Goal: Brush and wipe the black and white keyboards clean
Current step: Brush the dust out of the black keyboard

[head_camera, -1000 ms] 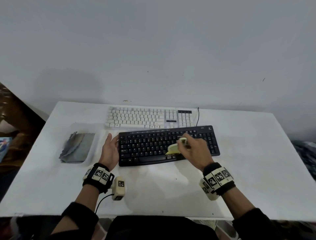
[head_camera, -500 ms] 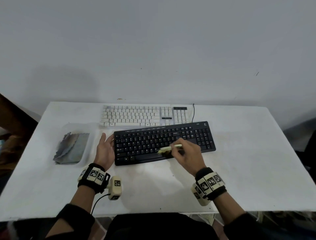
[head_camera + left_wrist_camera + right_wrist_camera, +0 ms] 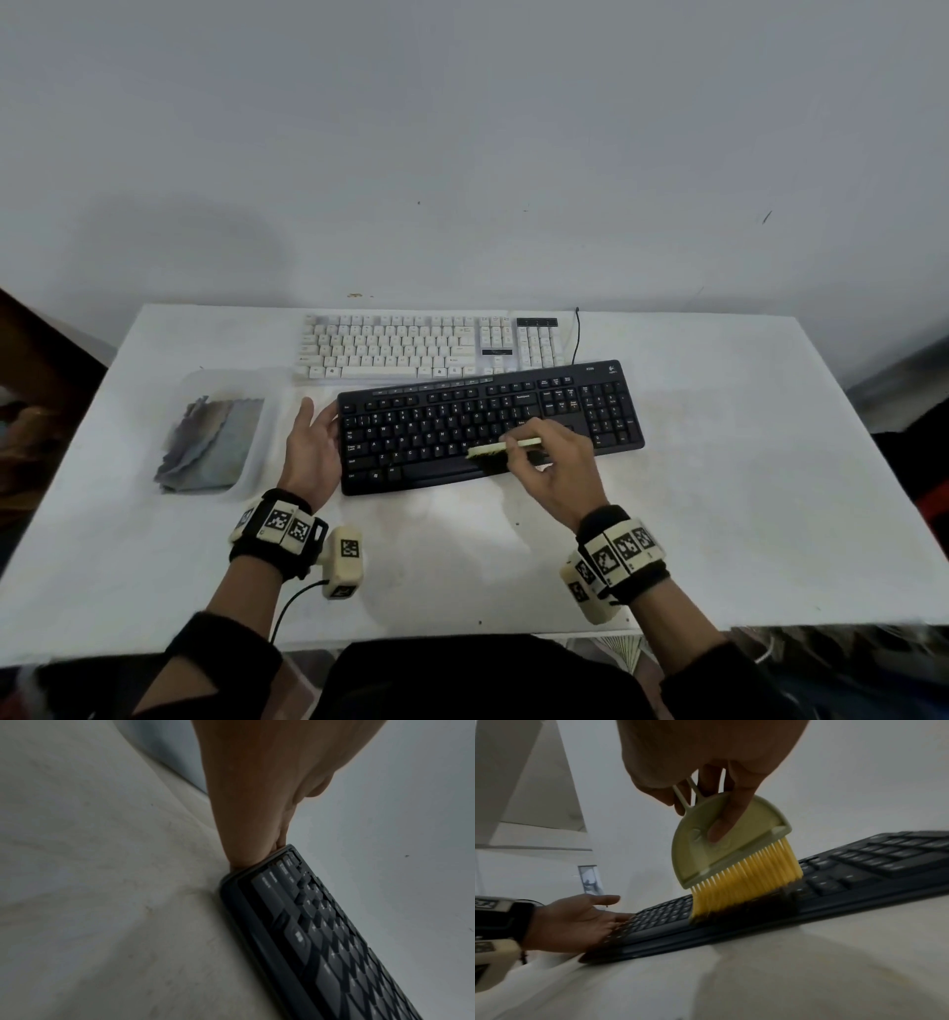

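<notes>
A black keyboard (image 3: 488, 421) lies slightly askew in the middle of the white table (image 3: 744, 488), with a white keyboard (image 3: 411, 347) just behind it. My right hand (image 3: 549, 462) pinches a small pale green brush (image 3: 721, 837) with yellow bristles (image 3: 744, 880); the bristle tips sit on the keys near the keyboard's front edge, right of the space bar. My left hand (image 3: 313, 447) lies flat with straight fingers against the black keyboard's (image 3: 321, 933) left end. In the right wrist view the left hand (image 3: 577, 921) touches that same end of the black keyboard (image 3: 859, 874).
A clear plastic tray (image 3: 267, 462) with a folded grey cloth (image 3: 210, 447) in it sits at the left of the table. The white keyboard's cable (image 3: 577, 334) runs toward the back wall. Bare table surface lies to the right and front.
The brush has swept left and toward me across the black keyboard's lower rows. My left hand has stayed against the keyboard's left end.
</notes>
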### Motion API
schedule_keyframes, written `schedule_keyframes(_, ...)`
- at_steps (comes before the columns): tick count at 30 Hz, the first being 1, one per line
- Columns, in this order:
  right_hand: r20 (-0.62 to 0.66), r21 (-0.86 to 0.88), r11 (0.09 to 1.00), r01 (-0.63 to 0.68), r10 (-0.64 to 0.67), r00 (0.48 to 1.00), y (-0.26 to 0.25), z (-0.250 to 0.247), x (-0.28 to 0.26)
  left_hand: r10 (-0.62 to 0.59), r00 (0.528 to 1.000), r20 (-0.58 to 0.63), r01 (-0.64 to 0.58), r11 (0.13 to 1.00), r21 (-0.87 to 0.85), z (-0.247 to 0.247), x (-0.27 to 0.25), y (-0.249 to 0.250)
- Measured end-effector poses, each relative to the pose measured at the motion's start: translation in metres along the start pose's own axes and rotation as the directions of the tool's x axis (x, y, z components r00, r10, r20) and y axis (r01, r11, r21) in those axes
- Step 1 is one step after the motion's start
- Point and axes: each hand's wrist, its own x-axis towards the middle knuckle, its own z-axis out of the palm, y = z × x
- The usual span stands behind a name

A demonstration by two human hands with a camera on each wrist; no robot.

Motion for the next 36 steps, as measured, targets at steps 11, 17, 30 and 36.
schedule_keyframes(11, -0.149, 0.049, 0.995, -0.086, 0.092, 0.984, 0.004, -0.016, 0.0, 0.007, 1.0, 0.001, -0.007, 1.0, 0.005, 0.003, -0.001, 0.001)
schedule_keyframes(17, -0.08, 0.071, 0.996, -0.049, 0.055, 0.995, -0.009, 0.006, 0.005, 0.013, 1.0, 0.0, -0.013, 1.0, 0.01, 0.003, -0.002, 0.0)
schedule_keyframes(30, -0.241, 0.082, 0.978, -0.192, 0.206, 0.948, 0.018, -0.049, -0.006, 0.0, 1.0, 0.0, 0.0, 1.0, 0.028, -0.001, 0.001, -0.001)
schedule_keyframes(36, -0.17, 0.094, 0.985, -0.143, 0.158, 0.973, 0.017, -0.046, -0.003, 0.003, 1.0, 0.005, -0.004, 0.999, 0.036, -0.002, 0.003, -0.001)
